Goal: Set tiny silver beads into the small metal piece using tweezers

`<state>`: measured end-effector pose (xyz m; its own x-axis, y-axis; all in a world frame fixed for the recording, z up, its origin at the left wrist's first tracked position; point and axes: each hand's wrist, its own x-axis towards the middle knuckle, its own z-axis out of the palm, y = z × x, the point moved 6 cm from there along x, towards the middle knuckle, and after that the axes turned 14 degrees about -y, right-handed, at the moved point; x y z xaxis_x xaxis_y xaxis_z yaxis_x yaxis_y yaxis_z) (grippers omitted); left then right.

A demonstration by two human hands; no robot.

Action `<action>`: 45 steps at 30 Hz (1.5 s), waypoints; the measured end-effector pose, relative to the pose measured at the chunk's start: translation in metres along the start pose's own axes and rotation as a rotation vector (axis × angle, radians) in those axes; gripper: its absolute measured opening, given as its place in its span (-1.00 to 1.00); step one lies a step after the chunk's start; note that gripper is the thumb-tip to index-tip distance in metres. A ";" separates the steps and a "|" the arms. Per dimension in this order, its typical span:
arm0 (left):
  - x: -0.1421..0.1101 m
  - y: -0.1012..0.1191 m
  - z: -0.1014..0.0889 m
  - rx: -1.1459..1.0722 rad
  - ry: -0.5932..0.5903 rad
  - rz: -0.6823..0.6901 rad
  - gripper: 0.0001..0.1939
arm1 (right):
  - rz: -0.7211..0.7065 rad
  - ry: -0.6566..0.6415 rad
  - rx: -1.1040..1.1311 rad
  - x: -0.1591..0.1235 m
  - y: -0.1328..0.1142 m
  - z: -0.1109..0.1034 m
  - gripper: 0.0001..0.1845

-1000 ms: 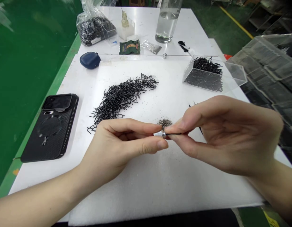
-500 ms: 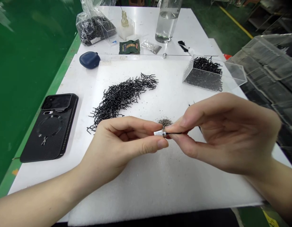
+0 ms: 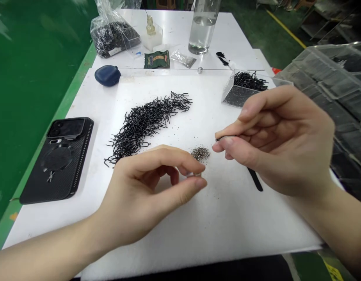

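Note:
My left hand (image 3: 148, 191) pinches a small silver metal piece (image 3: 194, 175) between thumb and fingertips, mostly hiding it. My right hand (image 3: 280, 140) is apart from it, up and to the right, holding a thin black wire (image 3: 219, 138) between thumb and forefinger. A small heap of grey granules (image 3: 200, 153) lies on the white foam sheet (image 3: 227, 218), just above my left fingertips. Beyond my left hand spreads a long pile of bent black wire pieces (image 3: 145, 123). A black strip (image 3: 255, 179) lies under my right hand.
A phone in a black case (image 3: 56, 162) and a dark blue pouch (image 3: 107, 75) lie to the left. An acrylic box of black wire pieces (image 3: 241, 93) stands behind my right hand. Farther back stand a water bottle (image 3: 201, 31) and a plastic bag of black pieces (image 3: 110, 39).
My right hand has drawn back up and to the right with the black wire, which no longer touches the silver piece. My left hand has closed further around that piece.

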<state>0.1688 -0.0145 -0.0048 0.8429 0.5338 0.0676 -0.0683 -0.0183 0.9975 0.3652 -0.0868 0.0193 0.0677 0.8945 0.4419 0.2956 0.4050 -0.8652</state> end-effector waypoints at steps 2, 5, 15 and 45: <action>-0.002 0.004 0.006 0.185 -0.065 0.054 -0.83 | 0.012 0.000 -0.016 -0.001 0.002 0.001 -0.49; -0.005 0.004 0.016 0.471 -0.184 0.130 -0.84 | -0.016 -0.008 0.013 -0.003 0.002 0.002 -0.52; -0.011 0.008 0.016 0.660 -0.137 0.254 -0.77 | -0.119 -0.061 0.070 0.001 0.000 0.006 -0.50; -0.015 0.008 0.011 0.467 -0.245 0.274 -0.22 | 0.061 -0.091 0.155 0.000 0.006 0.004 -0.64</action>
<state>0.1616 -0.0320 0.0027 0.9300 0.2475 0.2719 -0.1061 -0.5274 0.8430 0.3628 -0.0833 0.0135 -0.0078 0.9290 0.3699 0.1432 0.3671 -0.9191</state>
